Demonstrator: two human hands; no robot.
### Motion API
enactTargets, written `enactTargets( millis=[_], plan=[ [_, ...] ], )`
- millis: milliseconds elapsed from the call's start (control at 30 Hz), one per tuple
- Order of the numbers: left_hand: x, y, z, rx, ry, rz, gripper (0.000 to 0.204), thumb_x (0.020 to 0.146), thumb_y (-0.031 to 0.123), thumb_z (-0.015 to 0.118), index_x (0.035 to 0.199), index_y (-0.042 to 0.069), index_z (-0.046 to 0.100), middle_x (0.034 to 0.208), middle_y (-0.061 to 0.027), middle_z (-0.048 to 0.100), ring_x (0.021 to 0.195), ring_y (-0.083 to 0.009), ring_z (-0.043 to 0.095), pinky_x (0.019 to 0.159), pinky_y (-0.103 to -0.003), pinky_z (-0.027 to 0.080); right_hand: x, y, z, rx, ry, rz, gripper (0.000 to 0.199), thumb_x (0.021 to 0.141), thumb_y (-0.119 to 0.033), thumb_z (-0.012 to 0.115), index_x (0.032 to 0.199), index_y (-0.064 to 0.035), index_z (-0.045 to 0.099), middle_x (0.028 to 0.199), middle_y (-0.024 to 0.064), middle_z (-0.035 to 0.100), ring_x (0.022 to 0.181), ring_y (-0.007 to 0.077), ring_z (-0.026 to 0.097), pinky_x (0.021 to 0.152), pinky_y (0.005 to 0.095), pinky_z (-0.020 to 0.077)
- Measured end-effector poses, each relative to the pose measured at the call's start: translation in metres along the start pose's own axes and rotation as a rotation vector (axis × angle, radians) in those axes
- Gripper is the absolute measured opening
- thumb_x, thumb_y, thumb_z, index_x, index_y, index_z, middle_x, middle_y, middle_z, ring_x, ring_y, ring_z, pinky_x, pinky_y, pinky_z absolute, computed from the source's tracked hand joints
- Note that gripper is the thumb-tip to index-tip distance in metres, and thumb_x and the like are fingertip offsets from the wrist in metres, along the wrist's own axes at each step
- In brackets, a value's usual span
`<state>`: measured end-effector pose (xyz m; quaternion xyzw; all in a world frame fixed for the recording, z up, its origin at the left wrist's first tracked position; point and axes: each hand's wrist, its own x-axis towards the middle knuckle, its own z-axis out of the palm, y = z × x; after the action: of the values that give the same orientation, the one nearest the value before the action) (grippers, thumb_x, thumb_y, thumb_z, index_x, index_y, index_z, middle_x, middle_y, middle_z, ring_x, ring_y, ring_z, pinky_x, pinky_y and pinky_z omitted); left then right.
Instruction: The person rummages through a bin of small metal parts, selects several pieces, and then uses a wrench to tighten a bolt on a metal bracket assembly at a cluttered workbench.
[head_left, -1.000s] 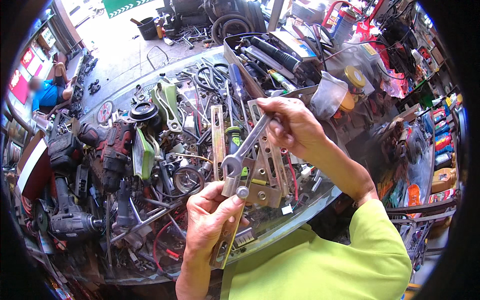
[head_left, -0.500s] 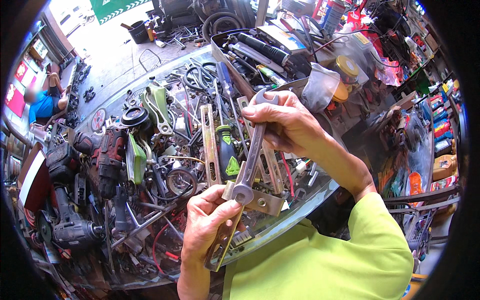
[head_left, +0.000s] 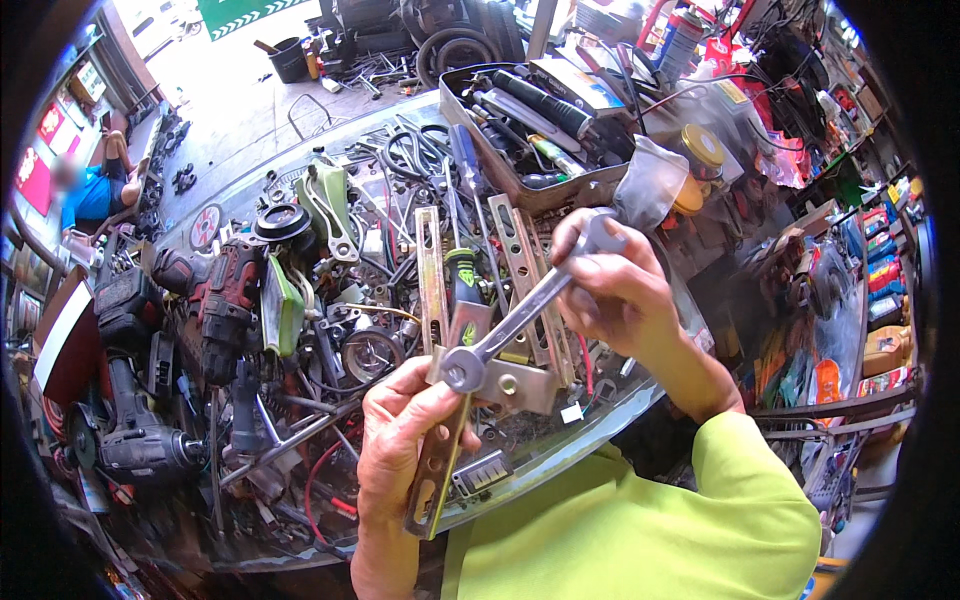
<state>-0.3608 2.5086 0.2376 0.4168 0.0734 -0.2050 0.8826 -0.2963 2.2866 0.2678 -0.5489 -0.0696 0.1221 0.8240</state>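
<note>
My left hand [head_left: 400, 440] grips a flat brass-coloured metal bracket [head_left: 505, 380] with slotted arms, held above the cluttered workbench. My right hand [head_left: 615, 290] is closed around the upper end of a silver ring spanner [head_left: 520, 320]. The spanner slants down to the left, and its ring end [head_left: 460, 372] sits on a bolt at the bracket's lower part, just above my left thumb. One long slotted arm of the bracket [head_left: 430, 275] points away from me.
The bench holds a red and black power drill [head_left: 225, 300], a dark drill [head_left: 135, 440], coiled cables, green parts [head_left: 285, 315] and loose tools. A metal tray [head_left: 540, 190] with tools stands behind. A person in blue [head_left: 90, 190] sits far left. Shelves with goods stand right.
My right hand has swung the spanner's handle upward and to the right, so the spanner has turned about the bolt. My left hand keeps the bracket in about the same place.
</note>
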Motion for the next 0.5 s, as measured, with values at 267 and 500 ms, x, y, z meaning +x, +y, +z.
enactTargets(
  millis=[267,500],
  plan=[
    [0.005,-0.007,-0.003,-0.054,0.124,0.134,0.024,0.085,0.008,0.058,0.105,-0.007,0.058,0.084,-0.0143,0.066,0.055,-0.0143,0.062,0.051,-0.024,0.053,-0.056,0.007,0.011,-0.455,-0.154,-0.380,0.035,0.078,-0.008,0.070,0.109,0.0031,0.057,0.074,0.0121,0.066,0.060,0.0188,0.065,0.052,0.0281,0.0534],
    [0.003,-0.009,0.002,-0.003,0.153,0.202,0.025,0.083,0.006,0.060,0.103,-0.009,0.061,0.083,-0.0124,0.066,0.058,-0.0144,0.062,0.053,-0.027,0.055,-0.065,0.007,0.031,-1.274,-0.456,-1.201,0.031,0.073,-0.027,0.080,0.089,-0.0038,0.067,0.070,0.0043,0.064,0.057,0.0113,0.062,0.052,0.0217,0.0508]
  ],
)
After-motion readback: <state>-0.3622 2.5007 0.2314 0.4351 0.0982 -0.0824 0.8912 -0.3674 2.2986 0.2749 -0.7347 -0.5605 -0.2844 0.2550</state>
